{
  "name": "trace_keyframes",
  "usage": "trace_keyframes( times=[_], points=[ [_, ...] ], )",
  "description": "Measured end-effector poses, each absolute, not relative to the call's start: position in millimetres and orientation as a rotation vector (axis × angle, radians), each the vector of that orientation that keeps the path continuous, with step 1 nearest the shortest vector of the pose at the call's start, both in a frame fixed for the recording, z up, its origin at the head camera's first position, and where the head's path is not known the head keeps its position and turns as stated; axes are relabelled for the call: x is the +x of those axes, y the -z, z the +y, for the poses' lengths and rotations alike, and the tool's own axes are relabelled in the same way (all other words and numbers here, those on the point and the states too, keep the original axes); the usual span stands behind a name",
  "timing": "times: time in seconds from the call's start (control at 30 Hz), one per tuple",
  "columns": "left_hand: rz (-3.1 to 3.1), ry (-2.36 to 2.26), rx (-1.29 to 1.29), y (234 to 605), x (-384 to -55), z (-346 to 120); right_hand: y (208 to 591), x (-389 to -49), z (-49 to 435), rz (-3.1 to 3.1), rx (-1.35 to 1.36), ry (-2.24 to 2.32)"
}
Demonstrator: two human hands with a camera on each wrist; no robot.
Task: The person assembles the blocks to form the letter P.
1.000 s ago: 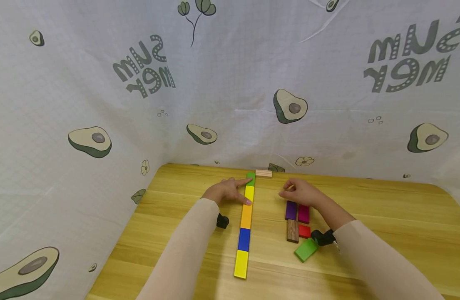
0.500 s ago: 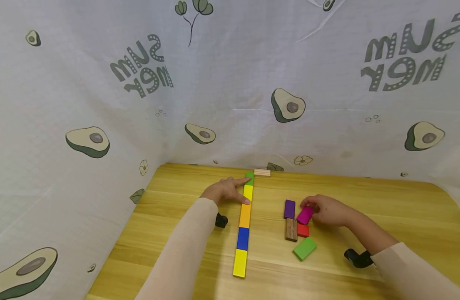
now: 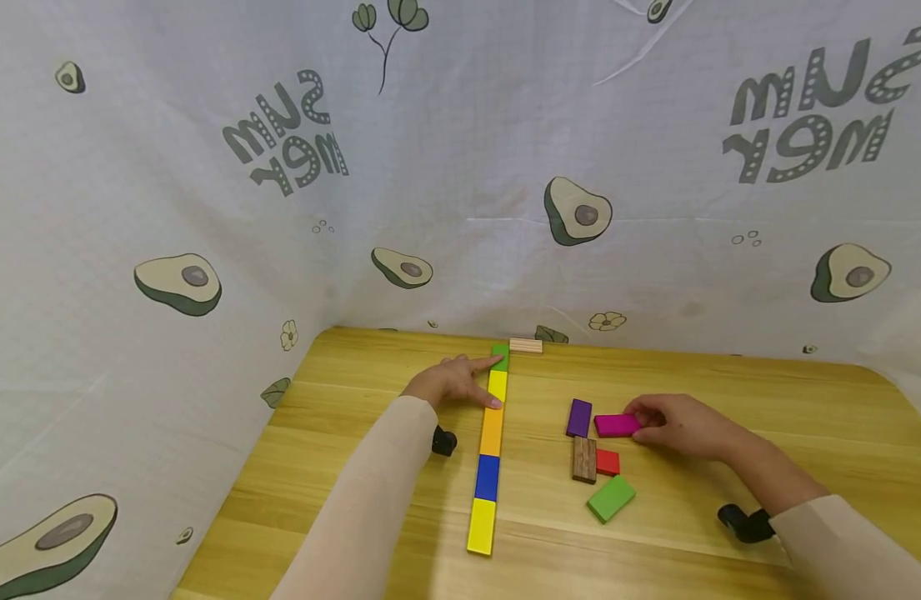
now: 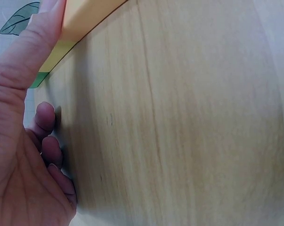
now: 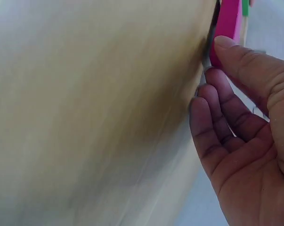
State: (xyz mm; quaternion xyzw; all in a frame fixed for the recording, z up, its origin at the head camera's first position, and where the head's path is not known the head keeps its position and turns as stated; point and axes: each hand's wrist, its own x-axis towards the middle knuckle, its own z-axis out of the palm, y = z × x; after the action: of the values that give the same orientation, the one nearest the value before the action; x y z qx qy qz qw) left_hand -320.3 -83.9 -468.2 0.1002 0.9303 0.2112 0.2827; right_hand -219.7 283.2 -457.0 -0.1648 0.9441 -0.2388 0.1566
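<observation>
My right hand (image 3: 681,425) pinches the right end of a magenta block (image 3: 614,426) between thumb and fingers, low over the table. In the right wrist view the thumb lies along the magenta block (image 5: 229,23). My left hand (image 3: 452,380) rests on a straight row of blocks, index finger on the green block (image 3: 500,362) and thumb near where the far yellow block (image 3: 498,383) meets the orange block (image 3: 492,432). Nearer in that row lie a blue block (image 3: 487,477) and another yellow block (image 3: 482,527). Its remaining fingers are bent by the table in the left wrist view.
Left of the magenta block lies a purple block (image 3: 578,418). A brown wood-grain block (image 3: 584,460), a red block (image 3: 608,462) and a loose green block (image 3: 611,499) are nearer. A pale striped block (image 3: 526,346) touches the row's far end. A printed cloth (image 3: 468,208) hangs behind.
My right hand has moved right and down from above the loose blocks and taken hold of the magenta block, which has turned from upright to crosswise. The left hand stays in place.
</observation>
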Motion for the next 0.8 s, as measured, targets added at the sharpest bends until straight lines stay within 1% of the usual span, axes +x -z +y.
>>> trace_keyframes(
  times=[0.17,0.33,0.5,0.8],
  points=[
    [2.497,-0.556,0.283,464.9,-317.6,-84.0,455.2,-224.4,287.8,2.762,-0.461,0.706],
    [2.505,-0.548,0.292,461.8,-315.5,-84.4,457.6,-235.0,277.2,2.852,-0.396,0.752],
    [2.5,-0.545,0.279,463.2,-318.2,-84.6,462.5,-253.6,260.7,2.9,-0.325,0.819],
    [2.507,-0.564,0.296,463.9,-314.7,-84.2,469.9,-293.1,234.4,2.923,-0.343,0.82]
  ],
)
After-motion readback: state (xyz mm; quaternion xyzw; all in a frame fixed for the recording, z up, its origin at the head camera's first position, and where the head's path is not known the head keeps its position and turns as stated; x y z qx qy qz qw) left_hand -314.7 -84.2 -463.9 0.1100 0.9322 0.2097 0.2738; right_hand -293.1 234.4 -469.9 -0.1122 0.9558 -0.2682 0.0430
